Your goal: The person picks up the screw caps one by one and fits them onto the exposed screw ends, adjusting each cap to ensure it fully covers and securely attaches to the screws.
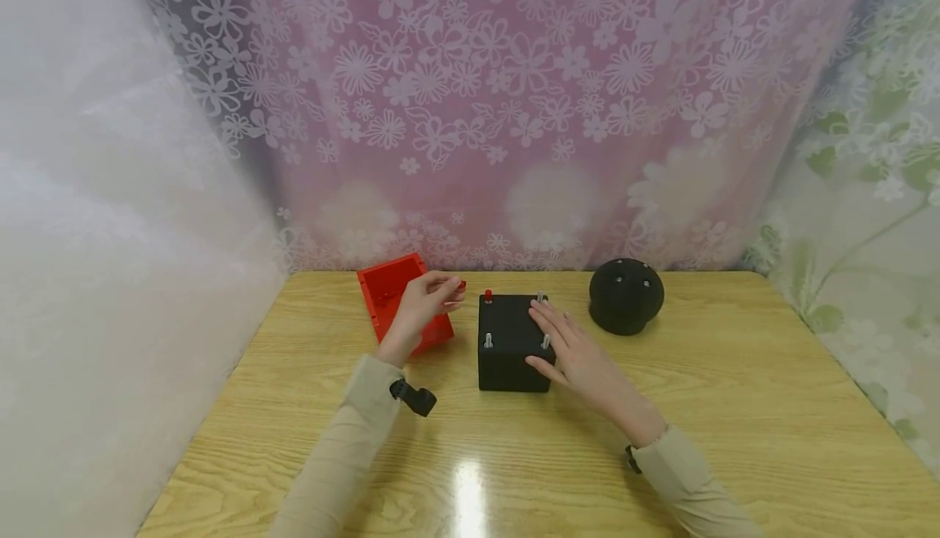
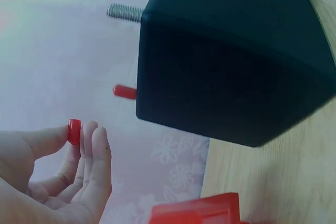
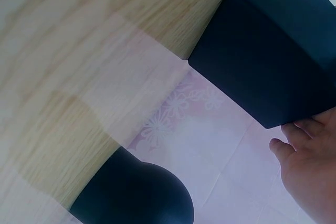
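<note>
Between thumb and fingertips, my left hand [image 1: 423,303] pinches a small red cap [image 2: 74,131], held up just left of a black box [image 1: 507,368]. Upright threaded metal studs [image 2: 125,12] stand at the box's top corners. Over the far left stud sits another red cap [image 2: 125,92]. With fingers extended, my right hand [image 1: 580,354] rests on the right side of the box top, near the studs there. Below my left hand lies an open red tray [image 1: 439,330], partly hidden by that hand and holding small red pieces.
A rounded black object [image 1: 626,297] with several metal studs on top stands to the right of the box. Everything is on a wooden table [image 1: 587,481], with a flowered pink curtain [image 1: 514,113] hanging along its back edge.
</note>
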The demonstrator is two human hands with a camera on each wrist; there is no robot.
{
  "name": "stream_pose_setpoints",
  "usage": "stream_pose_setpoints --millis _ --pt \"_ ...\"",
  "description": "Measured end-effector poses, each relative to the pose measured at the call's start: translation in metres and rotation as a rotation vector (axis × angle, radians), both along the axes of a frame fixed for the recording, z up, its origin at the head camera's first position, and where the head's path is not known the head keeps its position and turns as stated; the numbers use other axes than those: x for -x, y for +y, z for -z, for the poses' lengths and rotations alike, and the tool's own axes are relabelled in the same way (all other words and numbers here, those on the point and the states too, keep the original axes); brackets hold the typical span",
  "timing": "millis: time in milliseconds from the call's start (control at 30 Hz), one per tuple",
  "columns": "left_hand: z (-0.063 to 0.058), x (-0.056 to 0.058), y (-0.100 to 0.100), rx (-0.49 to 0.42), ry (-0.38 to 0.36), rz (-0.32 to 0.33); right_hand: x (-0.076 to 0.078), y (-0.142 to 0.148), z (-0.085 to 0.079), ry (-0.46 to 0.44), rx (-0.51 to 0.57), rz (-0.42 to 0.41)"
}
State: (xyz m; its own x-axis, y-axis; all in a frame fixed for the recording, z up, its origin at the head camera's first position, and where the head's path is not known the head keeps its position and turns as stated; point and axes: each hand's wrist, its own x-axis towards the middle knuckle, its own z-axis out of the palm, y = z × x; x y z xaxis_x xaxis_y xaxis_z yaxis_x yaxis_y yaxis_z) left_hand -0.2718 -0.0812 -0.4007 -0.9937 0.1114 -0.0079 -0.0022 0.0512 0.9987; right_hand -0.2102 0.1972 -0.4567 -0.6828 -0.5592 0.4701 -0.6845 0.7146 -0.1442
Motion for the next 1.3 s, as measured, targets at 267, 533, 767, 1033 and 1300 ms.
stream_pose_setpoints --millis 267,533,767,1033,1300 --pt "-0.010 -0.004 0.014 -0.018 0.018 0.017 0.001 0.000 -0.001 -0.002 -0.005 0.002" --pt "-0.016 -0.006 0.031 -0.005 0.049 0.039 -0.001 0.000 -0.002 -0.007 -0.002 0.005" --pt "-0.018 -0.010 0.048 0.017 0.132 0.065 -0.002 0.000 -0.003 -0.037 -0.005 0.016" --pt "-0.021 -0.011 0.066 0.079 0.205 0.074 -0.003 0.000 -0.003 -0.035 -0.009 0.019" --pt "-0.019 -0.012 0.081 0.180 0.321 0.088 -0.003 0.000 -0.001 -0.024 -0.005 0.011"
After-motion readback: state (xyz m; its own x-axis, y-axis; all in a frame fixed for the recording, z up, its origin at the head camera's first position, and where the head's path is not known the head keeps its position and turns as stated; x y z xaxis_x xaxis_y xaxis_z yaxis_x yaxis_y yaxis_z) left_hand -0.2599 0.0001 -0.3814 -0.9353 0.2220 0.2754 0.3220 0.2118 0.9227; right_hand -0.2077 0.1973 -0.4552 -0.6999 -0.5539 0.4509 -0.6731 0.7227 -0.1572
